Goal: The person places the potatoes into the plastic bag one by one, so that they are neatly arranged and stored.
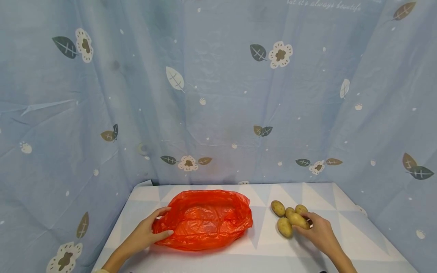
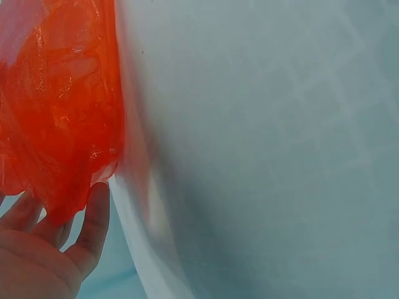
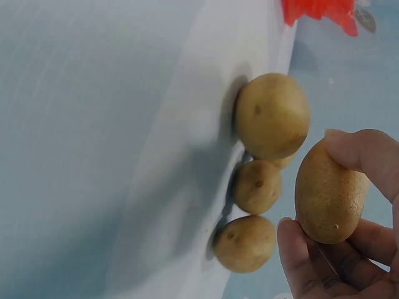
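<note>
A red plastic bag (image 1: 205, 220) lies spread wide with its mouth up on the table. My left hand (image 1: 148, 231) holds the bag's left end, thumb on the near side and fingers on the far side. The left wrist view shows the fingertips against the bag's red film (image 2: 68, 118). On the right, my right hand (image 1: 319, 231) grips a potato (image 3: 330, 193) between thumb and fingers, raised above the table in the right wrist view. Several other potatoes lie close beside it, among them a larger one (image 1: 285, 227) at the front and another (image 1: 278, 208) at the back.
The table (image 1: 266, 250) wears a pale cloth with blue and white triangles. A blue curtain (image 1: 218, 113) printed with leaves and flowers rises behind it and along both sides. A strip of tabletop separates the bag from the potatoes.
</note>
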`<state>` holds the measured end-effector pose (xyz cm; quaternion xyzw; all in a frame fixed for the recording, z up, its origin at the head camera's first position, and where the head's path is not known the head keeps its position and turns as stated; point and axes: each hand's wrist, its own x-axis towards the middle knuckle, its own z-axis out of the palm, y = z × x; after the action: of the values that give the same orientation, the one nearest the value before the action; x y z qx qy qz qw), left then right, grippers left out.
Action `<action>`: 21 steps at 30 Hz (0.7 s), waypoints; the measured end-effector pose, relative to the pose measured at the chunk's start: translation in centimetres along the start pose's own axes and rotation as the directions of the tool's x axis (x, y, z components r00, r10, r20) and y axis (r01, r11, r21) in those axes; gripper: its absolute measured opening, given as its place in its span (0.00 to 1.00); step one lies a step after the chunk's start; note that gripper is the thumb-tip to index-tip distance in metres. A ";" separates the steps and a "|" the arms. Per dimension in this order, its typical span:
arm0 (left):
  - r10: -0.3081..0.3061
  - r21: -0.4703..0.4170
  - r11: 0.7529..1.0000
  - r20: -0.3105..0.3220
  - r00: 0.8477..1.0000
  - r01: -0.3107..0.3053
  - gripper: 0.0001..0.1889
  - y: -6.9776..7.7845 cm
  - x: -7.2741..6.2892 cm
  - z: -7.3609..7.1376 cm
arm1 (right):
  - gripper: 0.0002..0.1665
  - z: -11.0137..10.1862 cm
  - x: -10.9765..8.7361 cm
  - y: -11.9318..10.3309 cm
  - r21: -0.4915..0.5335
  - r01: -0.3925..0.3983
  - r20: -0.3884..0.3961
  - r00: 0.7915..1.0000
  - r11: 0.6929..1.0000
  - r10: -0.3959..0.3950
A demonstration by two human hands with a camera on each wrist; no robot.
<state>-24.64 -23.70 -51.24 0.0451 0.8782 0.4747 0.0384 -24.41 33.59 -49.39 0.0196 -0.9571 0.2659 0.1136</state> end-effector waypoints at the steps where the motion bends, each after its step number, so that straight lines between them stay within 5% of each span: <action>1: 0.001 -0.002 1.000 0.001 1.000 -0.001 0.42 0.0 0.0 0.0 | 0.39 0.0 0.0 -0.2 0.000 0.005 0.001 1.000 1.000 -0.005; 21: -0.007 -0.003 1.000 -0.010 1.000 0.007 0.44 -0.1 -0.2 -0.1 | 0.31 1.9 1.2 -3.4 0.078 0.128 -0.046 0.991 0.989 -0.125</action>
<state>-24.43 -23.83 -51.25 0.0393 0.8779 0.4760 0.0356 -25.64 29.71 -49.02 0.0792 -0.9399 0.2968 0.1489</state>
